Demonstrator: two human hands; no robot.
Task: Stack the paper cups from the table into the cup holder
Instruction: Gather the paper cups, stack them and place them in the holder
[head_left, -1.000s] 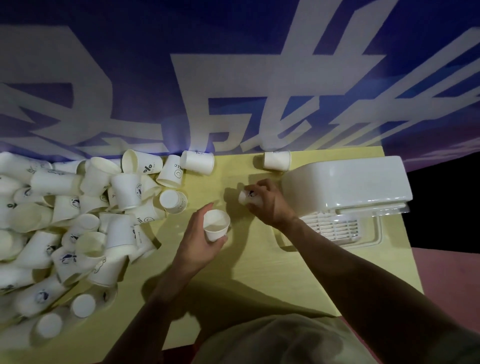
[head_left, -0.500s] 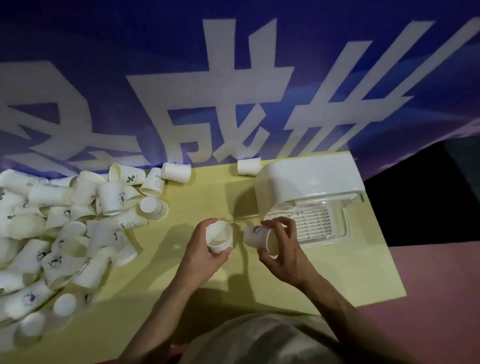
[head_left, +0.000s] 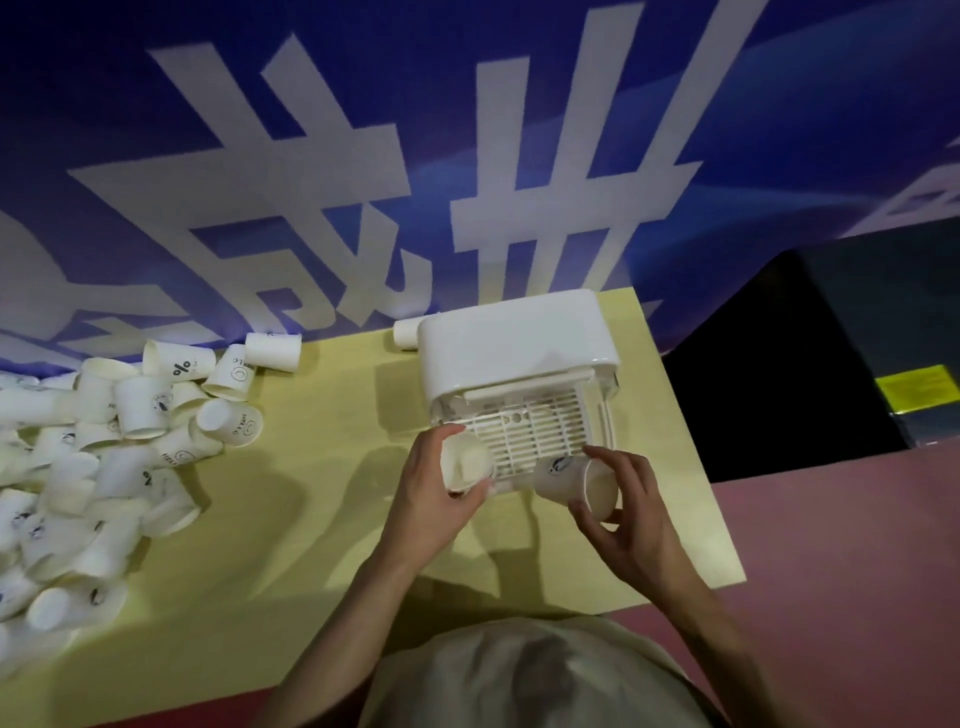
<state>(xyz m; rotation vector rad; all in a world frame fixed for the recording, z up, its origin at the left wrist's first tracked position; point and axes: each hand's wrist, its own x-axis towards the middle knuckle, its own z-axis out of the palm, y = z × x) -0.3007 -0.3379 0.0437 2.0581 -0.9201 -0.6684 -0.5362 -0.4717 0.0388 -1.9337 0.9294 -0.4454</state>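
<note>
My left hand (head_left: 431, 499) grips one paper cup (head_left: 466, 462), fingers curled round its wall, mouth up and tilted toward me. My right hand (head_left: 626, 519) pinches a second cup (head_left: 579, 480) at the rim; it lies on its side, long axis level, mouth facing right and toward me, base pointing toward the left hand. Both cups look empty. The cup holder (head_left: 514, 358) stands just beyond both hands, its grille between them. Well left of my left hand, a heap of cups (head_left: 104, 457) lies on the table (head_left: 291, 519).
</note>
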